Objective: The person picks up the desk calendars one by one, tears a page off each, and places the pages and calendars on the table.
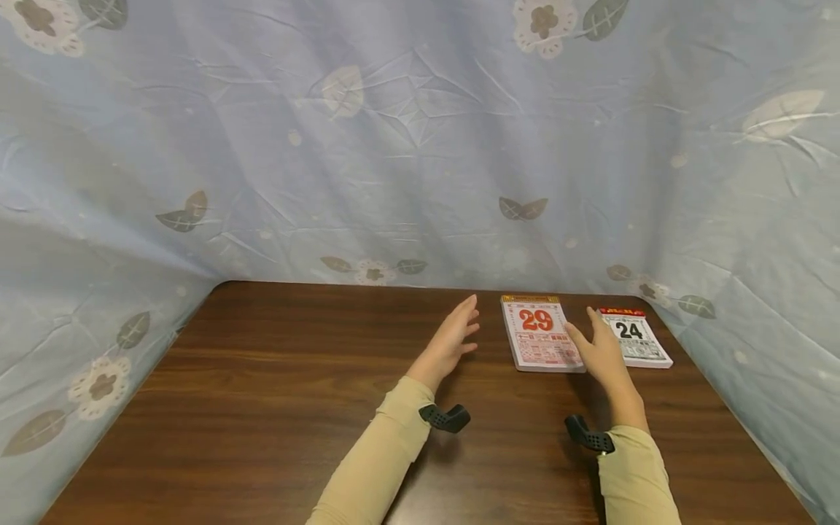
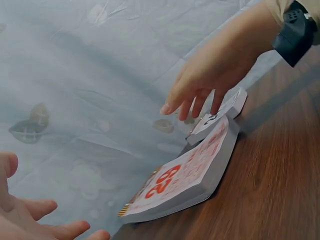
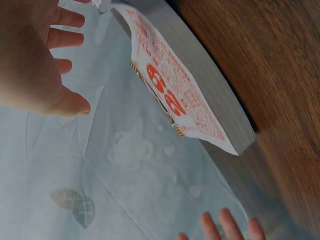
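Observation:
Two thick tear-off calendars lie face up at the back right of the table. One calendar (image 1: 539, 339) bears a red 29 under a gold top strip; to its right, the other calendar (image 1: 639, 339) shows a black 24 below a red strip. My right hand (image 1: 604, 359) hovers over the gap between them, fingers extended, overlapping a part of both in the head view. Left of the red 29 calendar, my left hand (image 1: 448, 343) is held with spread fingers and nothing in it. The left wrist view shows the right hand (image 2: 215, 70) above the pads.
The dark wooden table (image 1: 275, 394) has a rounded back corner on the left. A pale blue curtain (image 1: 407, 146) with leaves and flowers hangs behind it and along both sides. Black wrist mounts (image 1: 446, 418) sit on both forearms over beige sleeves (image 1: 377, 459).

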The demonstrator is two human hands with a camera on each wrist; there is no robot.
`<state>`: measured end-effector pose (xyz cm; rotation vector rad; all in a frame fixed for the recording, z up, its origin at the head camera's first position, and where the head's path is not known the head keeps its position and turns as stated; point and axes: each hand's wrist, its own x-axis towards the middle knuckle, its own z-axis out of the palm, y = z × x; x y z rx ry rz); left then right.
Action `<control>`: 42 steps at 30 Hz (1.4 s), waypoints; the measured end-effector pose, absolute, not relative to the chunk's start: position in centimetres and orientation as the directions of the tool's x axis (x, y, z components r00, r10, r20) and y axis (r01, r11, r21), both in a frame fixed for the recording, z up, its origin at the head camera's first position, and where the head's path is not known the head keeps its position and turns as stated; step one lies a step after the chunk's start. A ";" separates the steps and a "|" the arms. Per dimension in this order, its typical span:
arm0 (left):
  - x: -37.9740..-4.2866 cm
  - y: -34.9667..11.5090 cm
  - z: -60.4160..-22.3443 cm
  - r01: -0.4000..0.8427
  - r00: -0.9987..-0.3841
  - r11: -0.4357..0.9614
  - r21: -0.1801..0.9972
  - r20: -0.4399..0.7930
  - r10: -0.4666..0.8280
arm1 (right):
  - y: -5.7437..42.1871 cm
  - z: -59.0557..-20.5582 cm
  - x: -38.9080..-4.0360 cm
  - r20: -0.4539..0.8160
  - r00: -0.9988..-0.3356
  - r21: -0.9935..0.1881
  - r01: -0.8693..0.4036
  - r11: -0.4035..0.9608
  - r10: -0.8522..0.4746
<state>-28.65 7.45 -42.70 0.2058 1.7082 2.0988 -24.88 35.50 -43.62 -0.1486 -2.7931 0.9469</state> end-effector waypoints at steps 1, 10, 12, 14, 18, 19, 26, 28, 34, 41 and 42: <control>-28.9 7.8 -42.9 -0.252 -0.897 -0.167 0.953 -0.165 0.411 | 35.6 -43.7 -24.9 0.131 -0.979 -0.621 0.042 0.783 0.156; -30.2 10.7 -44.8 -0.415 -0.859 -0.297 0.860 -0.263 0.440 | 36.3 -44.2 -25.0 -0.032 -0.983 -0.765 0.141 0.628 0.182; -30.3 11.2 -45.2 -0.437 -0.849 -0.319 0.841 -0.269 0.454 | 36.4 -44.3 -25.1 -0.063 -0.981 -0.790 0.162 0.591 0.185; -30.4 11.7 -45.5 -0.455 -0.842 -0.333 0.826 -0.277 0.464 | 36.4 -44.4 -25.1 -0.089 -0.979 -0.802 0.180 0.570 0.184; -30.6 12.6 -45.8 -0.478 -0.835 -0.353 0.805 -0.290 0.468 | 36.4 -44.7 -25.3 -0.128 -0.977 -0.812 0.202 0.547 0.171; -30.6 12.8 -45.9 -0.481 -0.833 -0.355 0.802 -0.292 0.471 | 36.4 -44.8 -25.3 -0.136 -0.977 -0.818 0.205 0.537 0.167; -30.7 14.1 -45.8 -0.500 -0.828 -0.359 0.788 -0.313 0.465 | 36.4 -44.9 -25.5 -0.177 -0.969 -0.837 0.239 0.492 0.170; -30.7 14.2 -45.7 -0.502 -0.828 -0.358 0.787 -0.317 0.463 | 36.4 -44.9 -25.4 -0.187 -0.968 -0.839 0.247 0.484 0.170; -30.7 14.6 -45.2 -0.499 -0.832 -0.333 0.800 -0.335 0.442 | 36.4 -44.9 -25.5 -0.209 -0.963 -0.869 0.264 0.420 0.172; -30.9 15.0 -44.9 -0.495 -0.843 -0.294 0.818 -0.371 0.389 | 36.5 -45.4 -25.6 -0.200 -0.968 -0.907 0.241 0.346 0.152; -30.9 15.0 -44.9 -0.493 -0.843 -0.287 0.821 -0.370 0.389 | 36.5 -45.5 -25.6 -0.194 -0.969 -0.908 0.237 0.345 0.156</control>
